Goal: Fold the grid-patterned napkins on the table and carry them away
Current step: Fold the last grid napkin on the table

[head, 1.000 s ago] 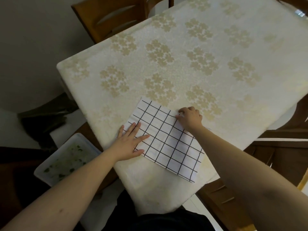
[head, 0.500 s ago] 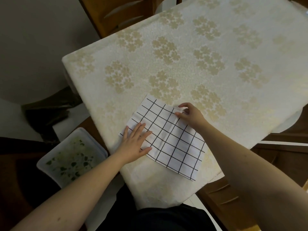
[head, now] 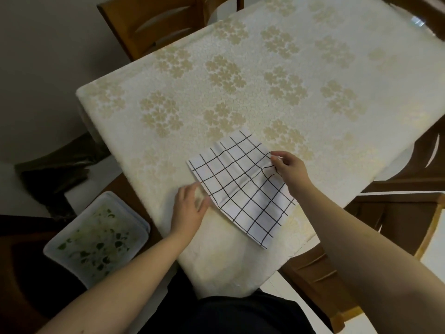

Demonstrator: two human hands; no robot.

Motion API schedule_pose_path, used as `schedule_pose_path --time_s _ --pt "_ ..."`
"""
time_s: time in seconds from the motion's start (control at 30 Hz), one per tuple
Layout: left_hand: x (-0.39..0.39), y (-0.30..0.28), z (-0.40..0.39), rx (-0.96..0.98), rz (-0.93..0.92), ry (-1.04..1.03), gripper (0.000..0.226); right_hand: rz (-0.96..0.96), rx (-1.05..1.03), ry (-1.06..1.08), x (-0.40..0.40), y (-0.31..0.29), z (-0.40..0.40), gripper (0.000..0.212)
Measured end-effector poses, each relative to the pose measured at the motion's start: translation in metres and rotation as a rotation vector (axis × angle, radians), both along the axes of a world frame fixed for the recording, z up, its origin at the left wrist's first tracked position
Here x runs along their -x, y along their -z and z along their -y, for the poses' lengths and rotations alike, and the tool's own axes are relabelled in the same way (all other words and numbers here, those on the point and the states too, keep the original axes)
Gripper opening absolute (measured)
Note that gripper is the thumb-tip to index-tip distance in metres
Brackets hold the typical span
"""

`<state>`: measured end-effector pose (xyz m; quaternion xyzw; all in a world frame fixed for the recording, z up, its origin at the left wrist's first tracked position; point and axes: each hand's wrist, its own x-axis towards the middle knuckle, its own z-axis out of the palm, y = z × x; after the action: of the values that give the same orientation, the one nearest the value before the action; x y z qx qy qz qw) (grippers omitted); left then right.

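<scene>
A white napkin with a black grid [head: 240, 186] lies folded near the table's front corner, on the cream flowered tablecloth [head: 240, 80]. My right hand [head: 290, 171] pinches the napkin's right edge and lifts it a little, so the cloth wrinkles there. My left hand [head: 190, 208] is at the napkin's lower left edge, blurred by motion, with its fingertips against or just under the edge. Whether it grips the cloth is unclear.
A wooden chair [head: 154, 22] stands at the far left side of the table and another chair [head: 320, 273] at the near right. On the left, below the table edge, a white plastic container [head: 96, 239] holds green bits. A dark bag [head: 55, 174] lies beyond it.
My left hand has slid off the napkin's top to its lower left edge. My right hand has shifted along the right edge and raised it. The napkin has turned slightly.
</scene>
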<state>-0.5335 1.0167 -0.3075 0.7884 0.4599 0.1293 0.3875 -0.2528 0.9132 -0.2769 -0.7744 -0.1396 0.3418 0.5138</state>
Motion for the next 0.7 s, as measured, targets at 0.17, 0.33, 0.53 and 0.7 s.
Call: schedule_pose_path --time_s 0.17,0.33,0.53,0.7 --pt "-0.012 -0.01 0.0 0.549 0.052 -0.182 0.06 -0.054 0.004 0.143 0.008 -0.001 0.028 0.009" --pt "-0.028 -0.012 0.006 0.729 0.056 -0.11 0.087 -0.1 -0.017 0.227 0.026 -0.007 0.044 0.009" --pt "-0.044 -0.008 0.011 0.587 -0.026 -0.186 0.068 -0.141 -0.059 0.304 0.043 -0.02 0.059 0.017" --pt "-0.046 -0.009 0.01 0.615 -0.022 -0.242 0.046 -0.123 -0.065 0.325 0.05 -0.028 0.07 0.019"
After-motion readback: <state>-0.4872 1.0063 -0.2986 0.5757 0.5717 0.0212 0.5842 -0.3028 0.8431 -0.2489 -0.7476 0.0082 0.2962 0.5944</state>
